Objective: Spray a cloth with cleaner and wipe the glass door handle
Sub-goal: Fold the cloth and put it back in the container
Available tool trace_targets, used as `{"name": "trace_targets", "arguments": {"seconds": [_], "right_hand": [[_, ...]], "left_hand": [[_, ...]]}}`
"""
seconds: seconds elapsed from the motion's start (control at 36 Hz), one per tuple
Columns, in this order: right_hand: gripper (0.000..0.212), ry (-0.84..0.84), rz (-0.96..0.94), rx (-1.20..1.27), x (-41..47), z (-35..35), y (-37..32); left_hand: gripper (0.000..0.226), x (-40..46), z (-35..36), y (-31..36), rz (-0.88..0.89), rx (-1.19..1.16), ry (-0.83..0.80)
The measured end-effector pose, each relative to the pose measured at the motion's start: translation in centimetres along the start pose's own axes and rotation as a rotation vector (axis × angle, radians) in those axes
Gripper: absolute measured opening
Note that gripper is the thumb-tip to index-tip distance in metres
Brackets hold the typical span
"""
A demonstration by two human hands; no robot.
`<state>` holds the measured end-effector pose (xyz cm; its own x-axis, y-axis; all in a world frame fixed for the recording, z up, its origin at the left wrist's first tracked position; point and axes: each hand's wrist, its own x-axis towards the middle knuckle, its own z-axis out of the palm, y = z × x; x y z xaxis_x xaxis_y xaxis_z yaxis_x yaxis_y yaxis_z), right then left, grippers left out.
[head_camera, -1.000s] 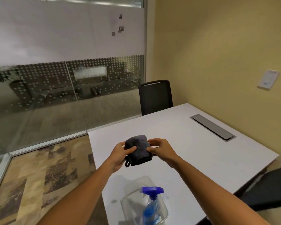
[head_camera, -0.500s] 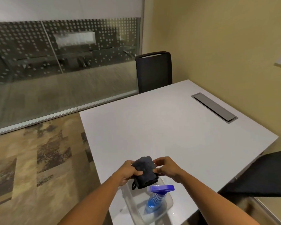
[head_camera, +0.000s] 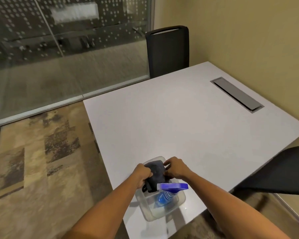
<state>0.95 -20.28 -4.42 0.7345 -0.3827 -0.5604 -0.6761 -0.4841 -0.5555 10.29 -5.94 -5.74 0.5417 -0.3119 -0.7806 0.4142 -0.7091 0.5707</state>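
A folded dark grey cloth [head_camera: 156,173] is held between both hands, low over a clear plastic tub [head_camera: 179,202] near the front edge of the white table [head_camera: 171,121]. My left hand [head_camera: 142,175] grips the cloth's left side and my right hand [head_camera: 175,168] grips its right side. A spray bottle [head_camera: 166,195] with blue liquid and a blue trigger head stands inside the tub, just in front of the cloth. No door handle is in view.
A black chair [head_camera: 167,50] stands at the table's far side by the glass wall [head_camera: 67,49]. A grey cable hatch [head_camera: 236,94] sits in the tabletop at the right. Another dark chair [head_camera: 280,173] is at the right edge. Patterned carpet [head_camera: 41,161] lies left of the table.
Both hands have brought the cloth down and closer to me, from above the table to just over the tub. The camera has tilted downwards.
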Motion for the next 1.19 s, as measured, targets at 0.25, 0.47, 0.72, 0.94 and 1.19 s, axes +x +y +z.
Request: {"name": "trace_targets", "arguments": {"seconds": [0.25,0.47,0.72,0.94,1.19], "right_hand": [[0.034,0.155,-0.008,-0.124,0.3,1.9,0.3],[0.020,0.254,-0.060,-0.314,0.1,2.7,0.5],[0.025,0.068,-0.239,-0.588,0.1,1.4,-0.2],[0.039,-0.028,-0.404,-0.848,-0.3,1.0,-0.7],[0.047,0.146,-0.669,-0.819,0.4,1.9,0.7]], "left_hand": [[0.054,0.4,2.2,-1.4,-0.069,0.066,0.125],[0.091,0.5,2.5,-2.4,0.026,0.231,-0.091],[0.049,0.3,1.7,-1.3,0.272,0.861,0.132],[0.030,-0.1,1.0,-1.4,0.513,1.185,0.172],[0.047,0.5,2.0,-3.6,0.571,1.084,0.168]]}}
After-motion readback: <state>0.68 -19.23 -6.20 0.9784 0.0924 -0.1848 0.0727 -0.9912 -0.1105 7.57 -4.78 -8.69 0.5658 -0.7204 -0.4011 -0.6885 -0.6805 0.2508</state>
